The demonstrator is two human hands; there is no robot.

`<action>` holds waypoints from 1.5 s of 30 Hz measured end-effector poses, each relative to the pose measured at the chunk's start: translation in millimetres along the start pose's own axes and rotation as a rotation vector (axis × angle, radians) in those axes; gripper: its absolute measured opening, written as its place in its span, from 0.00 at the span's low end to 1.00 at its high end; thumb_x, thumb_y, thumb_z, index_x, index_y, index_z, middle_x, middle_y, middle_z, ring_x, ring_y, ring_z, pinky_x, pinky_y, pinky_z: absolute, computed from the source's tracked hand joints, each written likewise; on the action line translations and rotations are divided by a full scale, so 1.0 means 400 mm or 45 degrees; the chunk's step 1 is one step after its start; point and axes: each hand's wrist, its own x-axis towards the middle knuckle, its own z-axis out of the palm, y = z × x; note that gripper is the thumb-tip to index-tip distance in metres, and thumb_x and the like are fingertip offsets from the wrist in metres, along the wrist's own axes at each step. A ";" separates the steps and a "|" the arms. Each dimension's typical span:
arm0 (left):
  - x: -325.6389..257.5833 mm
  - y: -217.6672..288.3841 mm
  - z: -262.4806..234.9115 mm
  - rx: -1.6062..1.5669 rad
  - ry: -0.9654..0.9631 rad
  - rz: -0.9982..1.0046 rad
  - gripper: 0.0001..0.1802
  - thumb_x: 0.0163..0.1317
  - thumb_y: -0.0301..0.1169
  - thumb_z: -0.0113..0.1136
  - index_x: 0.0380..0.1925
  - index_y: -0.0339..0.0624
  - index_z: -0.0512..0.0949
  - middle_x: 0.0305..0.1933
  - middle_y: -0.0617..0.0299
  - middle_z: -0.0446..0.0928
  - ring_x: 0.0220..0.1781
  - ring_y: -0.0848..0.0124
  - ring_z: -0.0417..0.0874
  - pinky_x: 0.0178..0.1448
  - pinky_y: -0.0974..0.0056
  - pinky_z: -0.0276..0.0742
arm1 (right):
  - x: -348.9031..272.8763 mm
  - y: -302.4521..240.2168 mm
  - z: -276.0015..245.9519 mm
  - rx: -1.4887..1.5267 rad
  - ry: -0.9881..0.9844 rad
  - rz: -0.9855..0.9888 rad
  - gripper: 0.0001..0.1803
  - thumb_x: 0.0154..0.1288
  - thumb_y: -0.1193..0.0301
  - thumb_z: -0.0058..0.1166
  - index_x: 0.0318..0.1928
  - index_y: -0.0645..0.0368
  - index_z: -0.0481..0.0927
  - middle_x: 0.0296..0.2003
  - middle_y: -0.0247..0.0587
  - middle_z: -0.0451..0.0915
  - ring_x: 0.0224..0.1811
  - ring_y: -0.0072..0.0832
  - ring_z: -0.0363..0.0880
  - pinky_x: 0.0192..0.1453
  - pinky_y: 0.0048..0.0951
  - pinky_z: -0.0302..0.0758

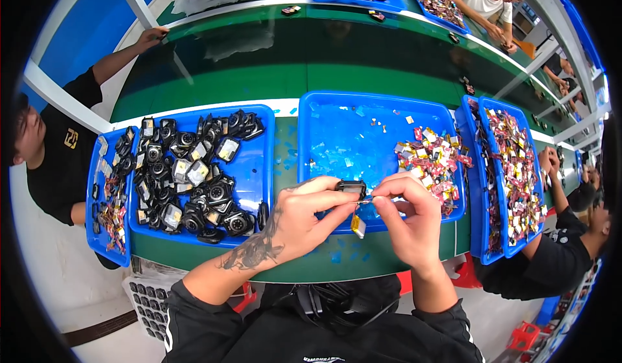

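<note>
My left hand (pixel 310 211), tattooed on the wrist, grips a black watch case (pixel 352 188) between thumb and fingers. From the right, my right hand (pixel 409 214) pinches a thin small part (pixel 365 201) against the case's near side. A silver and yellow battery (pixel 358 226) dangles just below the fingertips; what it hangs from is too small to tell. Both hands are over the near edge of a blue tray (pixel 382 99). In that tray's right part lies a heap of small red circuit pieces with batteries (pixel 431 162), and blue film scraps (pixel 330 149) lie at its left.
On the left, a blue tray (pixel 259 169) holds many black watch cases (pixel 188 175). A narrower tray of mixed parts (pixel 107 224) stands beyond it. Stacked trays of red pieces (pixel 512 169) stand right. Past the white rail runs a green conveyor (pixel 259 78). Co-workers sit on both sides.
</note>
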 end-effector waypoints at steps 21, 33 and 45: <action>-0.020 -0.014 0.061 -1.042 0.089 -0.515 0.18 0.64 0.18 0.59 0.55 0.36 0.78 0.54 0.56 0.79 0.49 0.76 0.81 0.51 0.73 0.81 | -0.016 0.036 0.065 -0.003 0.251 -0.140 0.19 0.57 0.85 0.63 0.46 0.62 0.71 0.35 0.34 0.76 0.33 0.14 0.77 0.33 0.15 0.73; -0.024 -0.008 0.057 -1.018 0.135 -0.530 0.20 0.63 0.15 0.57 0.56 0.31 0.76 0.53 0.52 0.80 0.51 0.71 0.82 0.55 0.69 0.80 | -0.013 0.037 0.072 0.053 0.270 -0.129 0.20 0.57 0.86 0.62 0.48 0.62 0.70 0.39 0.35 0.73 0.34 0.15 0.74 0.33 0.15 0.74; 0.016 0.010 -0.048 -0.025 0.163 -0.221 0.36 0.61 0.23 0.61 0.69 0.42 0.60 0.55 0.43 0.77 0.50 0.57 0.85 0.56 0.59 0.79 | 0.120 0.019 0.039 -0.087 0.070 -0.029 0.25 0.55 0.82 0.61 0.54 0.58 0.72 0.33 0.33 0.77 0.36 0.20 0.79 0.36 0.22 0.78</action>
